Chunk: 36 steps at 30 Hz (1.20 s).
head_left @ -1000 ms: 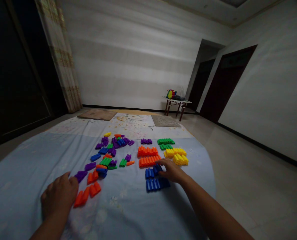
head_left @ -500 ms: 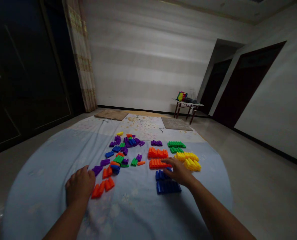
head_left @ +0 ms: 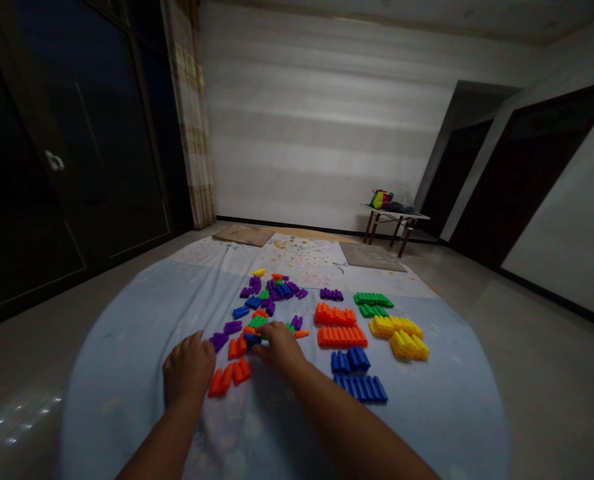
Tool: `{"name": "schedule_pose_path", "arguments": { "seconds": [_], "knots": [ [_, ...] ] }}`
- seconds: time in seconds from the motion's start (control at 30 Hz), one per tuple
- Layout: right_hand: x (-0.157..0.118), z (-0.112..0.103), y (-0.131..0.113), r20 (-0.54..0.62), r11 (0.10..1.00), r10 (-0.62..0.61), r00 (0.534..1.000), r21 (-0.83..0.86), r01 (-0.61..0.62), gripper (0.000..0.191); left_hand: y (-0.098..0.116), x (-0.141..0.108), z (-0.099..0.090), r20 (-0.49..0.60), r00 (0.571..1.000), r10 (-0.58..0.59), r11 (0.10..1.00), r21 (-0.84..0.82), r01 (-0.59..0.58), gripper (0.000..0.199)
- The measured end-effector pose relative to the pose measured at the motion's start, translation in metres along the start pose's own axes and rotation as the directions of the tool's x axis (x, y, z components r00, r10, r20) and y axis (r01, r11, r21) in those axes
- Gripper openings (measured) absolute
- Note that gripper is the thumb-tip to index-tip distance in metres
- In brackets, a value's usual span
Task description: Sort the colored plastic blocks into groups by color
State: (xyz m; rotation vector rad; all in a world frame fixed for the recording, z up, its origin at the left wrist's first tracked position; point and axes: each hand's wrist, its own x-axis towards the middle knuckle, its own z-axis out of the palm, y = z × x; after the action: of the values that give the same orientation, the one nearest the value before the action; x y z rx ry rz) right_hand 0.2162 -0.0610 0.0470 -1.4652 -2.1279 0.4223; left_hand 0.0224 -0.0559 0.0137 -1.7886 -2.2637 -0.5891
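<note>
My left hand (head_left: 189,368) rests on the blue cloth at the left, fingers together and lying loosely, beside a purple block (head_left: 219,342) and the orange blocks (head_left: 230,377). My right hand (head_left: 279,348) is over the mixed pile, thumb and forefinger apart at a dark blue block (head_left: 252,340); whether they touch it I cannot tell. This hand partly covers green blocks (head_left: 259,323) and orange blocks. To the right lie sorted rows: orange blocks (head_left: 342,337), blue blocks (head_left: 361,388), yellow blocks (head_left: 409,345), green blocks (head_left: 373,299) and purple blocks (head_left: 331,294).
The round table bears a blue and floral cloth (head_left: 287,427). Two brown mats (head_left: 244,235) lie at its far edge. Behind stands a small table (head_left: 419,215) with a colourful bag (head_left: 381,199). A curtain (head_left: 197,133) hangs beside dark glass doors at left.
My right hand has moved left from the sorted orange and blue rows to the mixed pile. The view has shifted a little left. My left hand stays beside the purple and orange blocks.
</note>
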Motion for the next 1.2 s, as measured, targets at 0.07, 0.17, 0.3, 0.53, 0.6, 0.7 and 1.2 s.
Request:
{"name": "schedule_pose_path", "arguments": {
  "seconds": [0.07, 0.17, 0.3, 0.53, 0.6, 0.7, 1.2],
  "knots": [
    [0.003, 0.005, 0.002, -0.007, 1.000, 0.018, 1.000, -0.005, -0.018, 0.025, 0.000, 0.000, 0.000, -0.006, 1.000, 0.001, 1.000, 0.004, -0.001, 0.043],
    [-0.004, -0.003, 0.011, -0.031, 0.999, 0.027, 0.999, -0.018, -0.027, 0.020, 0.000, -0.001, 0.001, -0.010, 1.000, -0.004, 1.000, 0.004, 0.004, 0.043],
    [-0.024, -0.029, 0.025, -0.114, 0.995, 0.042, 0.993, -0.080, -0.051, 0.020, 0.000, -0.002, 0.004, -0.026, 1.000, -0.014, 1.000, 0.014, 0.015, 0.042],
    [-0.064, -0.053, 0.039, 0.055, 0.952, -0.107, 0.993, -0.284, 0.118, 0.025, 0.000, -0.002, 0.006, -0.026, 0.999, -0.019, 1.000, 0.001, 0.019, 0.041],
    [-0.068, -0.056, 0.040, 0.144, 0.962, -0.137, 0.980, -0.217, 0.167, 0.030, 0.000, -0.002, 0.005, -0.024, 1.000, -0.019, 1.000, 0.003, 0.019, 0.041],
    [-0.067, -0.063, 0.040, 0.135, 0.979, -0.141, 0.981, -0.126, 0.159, 0.039, -0.001, -0.003, 0.005, -0.015, 1.000, -0.021, 1.000, 0.007, 0.021, 0.042],
    [-0.043, -0.094, 0.056, 0.220, 0.979, -0.074, 0.973, -0.169, 0.112, 0.051, -0.001, 0.002, 0.007, -0.007, 1.000, -0.011, 1.000, -0.006, 0.011, 0.044]
  ]
}}
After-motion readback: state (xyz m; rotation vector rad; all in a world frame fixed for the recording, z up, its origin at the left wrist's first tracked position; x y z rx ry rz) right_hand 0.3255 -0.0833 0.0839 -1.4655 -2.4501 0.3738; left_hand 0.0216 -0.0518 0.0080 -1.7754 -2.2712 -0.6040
